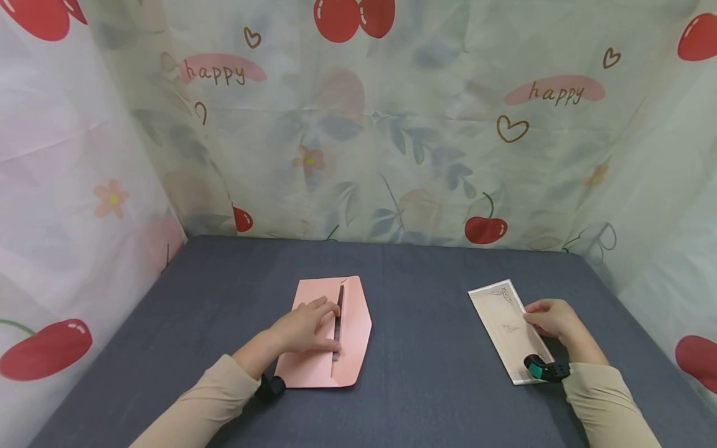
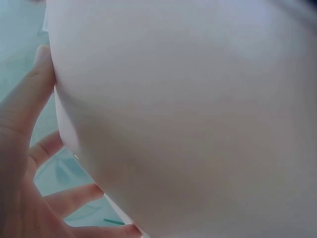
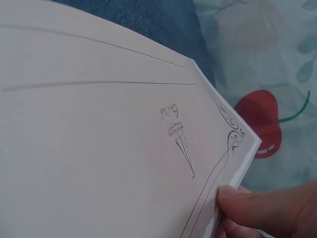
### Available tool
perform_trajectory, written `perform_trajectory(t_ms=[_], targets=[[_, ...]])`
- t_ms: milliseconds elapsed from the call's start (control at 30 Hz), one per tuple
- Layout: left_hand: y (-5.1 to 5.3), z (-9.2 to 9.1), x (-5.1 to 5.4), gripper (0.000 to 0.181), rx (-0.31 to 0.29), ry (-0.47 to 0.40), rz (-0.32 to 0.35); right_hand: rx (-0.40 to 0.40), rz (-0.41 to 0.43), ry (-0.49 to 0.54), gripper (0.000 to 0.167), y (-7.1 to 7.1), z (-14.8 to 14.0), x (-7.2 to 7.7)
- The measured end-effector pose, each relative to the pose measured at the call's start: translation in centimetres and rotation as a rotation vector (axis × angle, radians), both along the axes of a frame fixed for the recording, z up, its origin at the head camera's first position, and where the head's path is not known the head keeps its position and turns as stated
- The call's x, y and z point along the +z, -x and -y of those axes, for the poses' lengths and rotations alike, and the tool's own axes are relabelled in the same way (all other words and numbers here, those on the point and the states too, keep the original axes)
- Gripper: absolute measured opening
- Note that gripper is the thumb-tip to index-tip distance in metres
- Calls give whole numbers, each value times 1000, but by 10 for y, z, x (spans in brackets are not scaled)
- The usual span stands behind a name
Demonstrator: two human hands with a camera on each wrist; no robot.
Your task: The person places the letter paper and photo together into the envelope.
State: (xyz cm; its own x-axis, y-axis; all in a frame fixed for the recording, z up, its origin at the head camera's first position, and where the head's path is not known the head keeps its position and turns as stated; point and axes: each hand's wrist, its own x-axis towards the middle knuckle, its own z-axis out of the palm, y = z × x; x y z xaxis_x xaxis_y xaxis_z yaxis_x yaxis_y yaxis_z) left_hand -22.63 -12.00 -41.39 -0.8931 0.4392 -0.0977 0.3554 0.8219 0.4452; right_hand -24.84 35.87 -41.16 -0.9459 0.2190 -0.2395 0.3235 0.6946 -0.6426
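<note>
Gripping the envelope (image 1: pixel 305 371), your left hand (image 1: pixel 307 325) has thumb and fingers apart along its gaping mouth, flap to the right! And across the dark table (image 1: pixel 420 348), well apart, your right hand (image 1: pixel 556 321) has thumb and fingers clamped on the card (image 1: pixel 495 323) by its long edge.

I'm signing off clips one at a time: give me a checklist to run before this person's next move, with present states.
1. Is the flap folded back? Ok: it lies open to the right.
2. Is the opening parted? Ok: a dark gap shows.
3. Is the left hand on the envelope? Ok: fingers and thumb are at the opening's edge.
4. Is the card held? Ok: the right hand pinches its edge.
5. Is the card at the opening? Not ok: well apart, angled.
6. Is the envelope empty? Cannot tell.
</note>
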Motion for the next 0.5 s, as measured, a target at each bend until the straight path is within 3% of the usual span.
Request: perform_trajectory(t_ms=[233,500], targets=[[0,-1,0,55,1,-4,-2,59,-37,28,39,-1,6,6],[0,-1,-1,55,7,1,2,61,-63,30,46,4,8,2]])
